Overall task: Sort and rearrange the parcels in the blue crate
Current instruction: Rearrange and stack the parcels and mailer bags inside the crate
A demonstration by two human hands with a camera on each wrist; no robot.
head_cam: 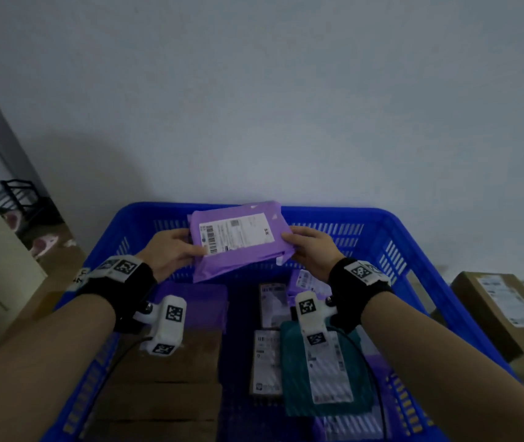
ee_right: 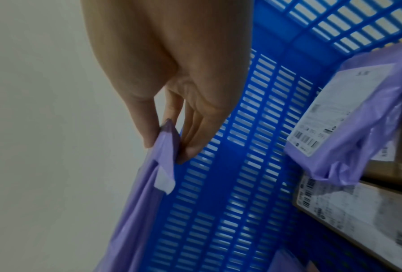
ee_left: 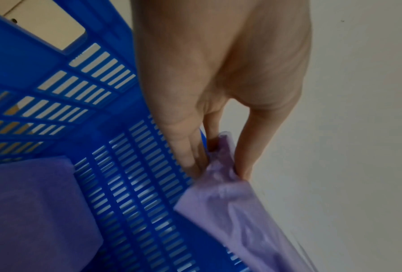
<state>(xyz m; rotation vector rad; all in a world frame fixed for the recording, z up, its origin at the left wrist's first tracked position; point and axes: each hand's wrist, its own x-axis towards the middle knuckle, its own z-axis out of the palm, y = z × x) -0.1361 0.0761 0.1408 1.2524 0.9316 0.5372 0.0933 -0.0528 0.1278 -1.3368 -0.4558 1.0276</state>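
Observation:
A purple mailer parcel (head_cam: pixel 238 240) with a white label is held in the air over the far end of the blue crate (head_cam: pixel 391 231). My left hand (head_cam: pixel 171 250) pinches its left edge between thumb and fingers; the same parcel (ee_left: pixel 237 206) shows under my left hand (ee_left: pixel 218 171) in the left wrist view. On the other side, my right hand (head_cam: pixel 310 250) pinches the right edge, as the right wrist view confirms on the parcel (ee_right: pixel 148 193) with my right hand (ee_right: pixel 167 145). The label faces up.
Inside the crate lie a purple mailer (head_cam: pixel 197 304), brown cartons (head_cam: pixel 165 378), small labelled boxes (head_cam: pixel 267 362), a teal mailer (head_cam: pixel 324 378) and another purple labelled mailer (ee_right: pixel 349 117). A brown carton (head_cam: pixel 499 311) sits outside on the right. A white wall stands behind the crate.

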